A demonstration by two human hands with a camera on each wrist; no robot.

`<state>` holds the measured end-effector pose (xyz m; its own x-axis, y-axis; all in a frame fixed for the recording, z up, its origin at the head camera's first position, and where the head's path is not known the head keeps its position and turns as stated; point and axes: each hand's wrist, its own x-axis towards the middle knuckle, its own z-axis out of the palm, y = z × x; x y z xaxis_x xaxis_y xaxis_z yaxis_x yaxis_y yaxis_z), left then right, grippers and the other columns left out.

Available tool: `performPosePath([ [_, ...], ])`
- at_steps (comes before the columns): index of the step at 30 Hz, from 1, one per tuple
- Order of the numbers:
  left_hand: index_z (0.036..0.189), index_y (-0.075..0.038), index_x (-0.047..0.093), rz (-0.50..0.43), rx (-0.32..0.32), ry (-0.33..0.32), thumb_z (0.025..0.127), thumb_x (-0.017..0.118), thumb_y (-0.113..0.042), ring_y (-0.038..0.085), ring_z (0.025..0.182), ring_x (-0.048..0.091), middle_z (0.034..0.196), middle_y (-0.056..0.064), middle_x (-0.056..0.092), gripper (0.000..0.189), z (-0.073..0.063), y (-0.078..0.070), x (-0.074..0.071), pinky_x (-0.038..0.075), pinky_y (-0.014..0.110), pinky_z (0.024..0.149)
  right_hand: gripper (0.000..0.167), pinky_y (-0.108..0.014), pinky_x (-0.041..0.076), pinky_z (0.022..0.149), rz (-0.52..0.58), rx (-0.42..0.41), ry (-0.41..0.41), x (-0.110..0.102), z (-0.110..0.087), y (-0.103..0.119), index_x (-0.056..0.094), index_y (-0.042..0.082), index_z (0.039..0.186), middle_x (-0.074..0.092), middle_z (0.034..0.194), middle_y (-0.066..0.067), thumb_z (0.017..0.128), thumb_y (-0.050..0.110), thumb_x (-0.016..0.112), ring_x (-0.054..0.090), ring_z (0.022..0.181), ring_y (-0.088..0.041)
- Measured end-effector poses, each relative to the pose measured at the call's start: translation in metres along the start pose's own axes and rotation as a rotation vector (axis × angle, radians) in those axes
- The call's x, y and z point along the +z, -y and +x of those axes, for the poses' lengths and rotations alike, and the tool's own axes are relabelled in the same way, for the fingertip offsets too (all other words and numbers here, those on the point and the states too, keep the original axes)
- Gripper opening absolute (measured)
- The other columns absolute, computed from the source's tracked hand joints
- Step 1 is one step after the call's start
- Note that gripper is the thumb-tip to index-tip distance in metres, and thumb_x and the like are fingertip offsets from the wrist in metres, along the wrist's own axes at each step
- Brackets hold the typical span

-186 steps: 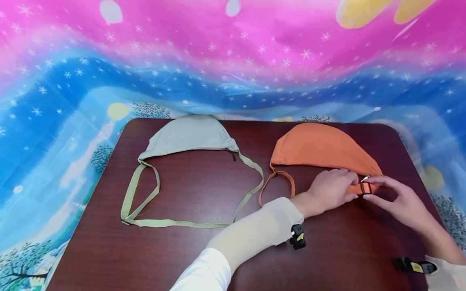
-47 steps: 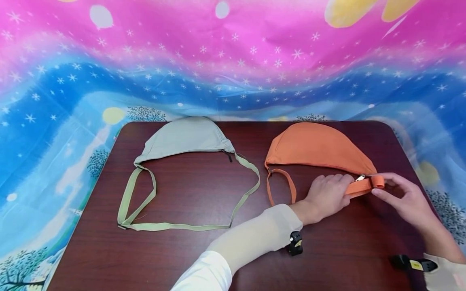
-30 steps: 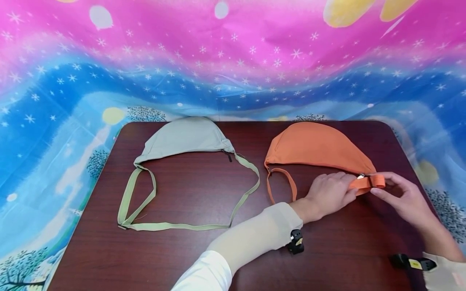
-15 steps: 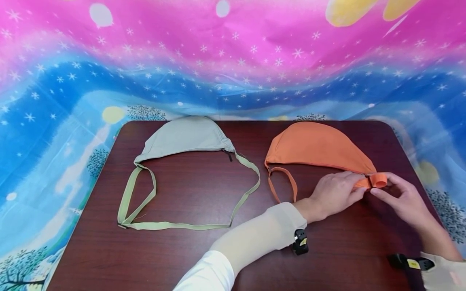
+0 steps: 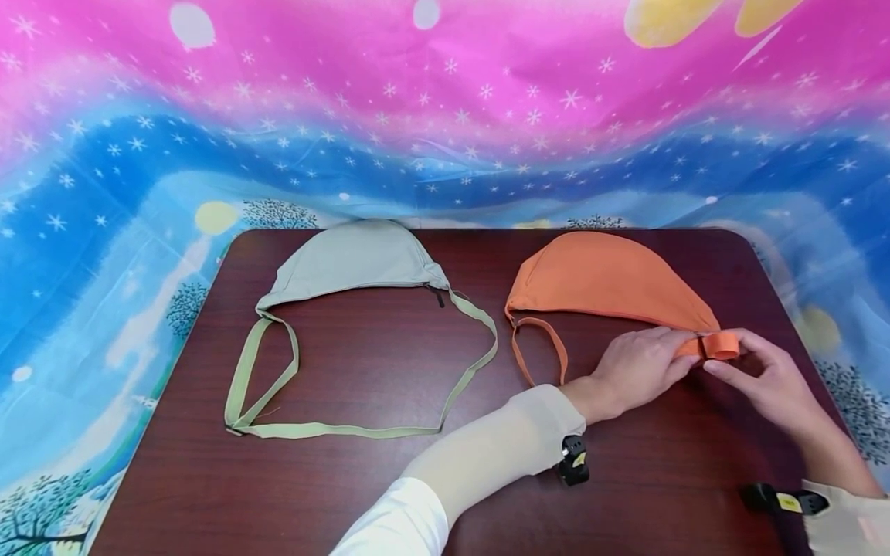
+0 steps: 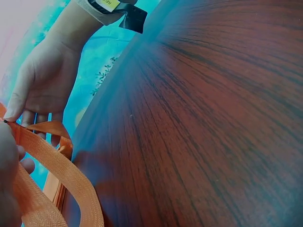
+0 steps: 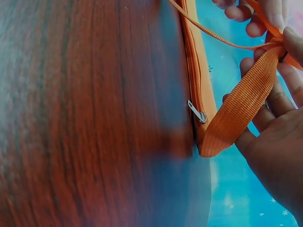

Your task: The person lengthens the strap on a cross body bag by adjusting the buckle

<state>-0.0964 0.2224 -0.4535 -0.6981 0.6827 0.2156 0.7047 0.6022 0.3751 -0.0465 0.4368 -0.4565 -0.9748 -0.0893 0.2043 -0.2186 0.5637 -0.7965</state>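
Note:
An orange waist bag (image 5: 605, 278) lies at the right of the table, curved side to the back. My left hand (image 5: 643, 367) grips its orange strap (image 7: 246, 104) just left of a dark slider buckle (image 5: 702, 347). Close by, my right hand (image 5: 772, 378) pinches the strap at the buckle between thumb and fingers. A loop of webbing (image 5: 723, 345) bulges out to the right of the buckle. In the right wrist view, a metal zipper pull (image 7: 196, 112) hangs at the bag's corner. The strap's threading inside the buckle is hidden by fingers.
A pale grey-green waist bag (image 5: 358, 259) lies at the left, its light green strap (image 5: 334, 430) spread in a wide loop toward me. The dark wooden table (image 5: 292, 494) has rounded far corners. A patterned cloth (image 5: 445, 100) hangs behind it.
The webbing loop right of the buckle has formed since the oldest frame and grown rounder. My left hand has slid right along the strap to the buckle; my right hand stays near it.

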Motion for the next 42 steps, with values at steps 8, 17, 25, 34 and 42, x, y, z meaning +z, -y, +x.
performPosePath([
  [8,0.142,-0.026,0.051,-0.029,-0.039,-0.025,0.099,0.062,-0.051,-0.006,0.093,0.056,0.124,-0.017,0.062,0.051,-0.003,0.002,0.0,0.044,0.009,0.076,0.033,-0.02,0.042,0.057,-0.008,0.003,-0.008,0.0,0.001,0.002,0.064,0.006,0.108,0.062,0.091,0.015,0.085,-0.018,0.069,0.052,0.068,-0.006],
  [17,0.125,-0.032,0.061,0.042,-0.093,-0.026,0.095,0.067,-0.049,-0.007,0.09,0.055,0.108,-0.022,0.063,0.035,-0.011,0.009,0.004,0.043,0.011,0.071,0.037,-0.022,0.038,0.056,0.042,0.026,-0.039,-0.005,0.0,0.004,0.065,0.006,0.113,0.065,0.088,0.016,0.086,-0.019,0.066,0.05,0.068,-0.006],
  [25,0.124,-0.031,0.066,0.057,-0.067,-0.098,0.097,0.064,-0.047,-0.006,0.082,0.053,0.102,-0.021,0.065,0.032,-0.01,0.004,0.004,0.04,0.011,0.064,0.041,-0.016,0.043,0.059,0.05,0.022,-0.027,-0.004,-0.001,0.003,0.066,0.008,0.117,0.066,0.097,0.019,0.086,-0.02,0.066,0.055,0.072,-0.002],
  [34,0.13,-0.03,0.063,0.012,-0.043,-0.067,0.1,0.061,-0.047,-0.007,0.094,0.059,0.117,-0.021,0.066,0.035,-0.003,-0.002,-0.002,0.044,0.009,0.074,0.05,-0.01,0.045,0.066,0.015,0.037,0.011,-0.004,-0.003,-0.001,0.066,0.025,0.12,0.065,0.104,0.026,0.089,-0.013,0.068,0.058,0.08,0.003],
  [42,0.136,-0.029,0.062,0.01,-0.019,-0.056,0.101,0.059,-0.048,-0.007,0.09,0.06,0.116,-0.02,0.068,0.039,-0.002,-0.004,-0.002,0.044,0.008,0.073,0.042,-0.008,0.044,0.071,-0.035,0.051,0.035,-0.005,-0.005,0.002,0.067,0.023,0.119,0.063,0.104,0.029,0.09,-0.007,0.071,0.057,0.087,0.008],
])
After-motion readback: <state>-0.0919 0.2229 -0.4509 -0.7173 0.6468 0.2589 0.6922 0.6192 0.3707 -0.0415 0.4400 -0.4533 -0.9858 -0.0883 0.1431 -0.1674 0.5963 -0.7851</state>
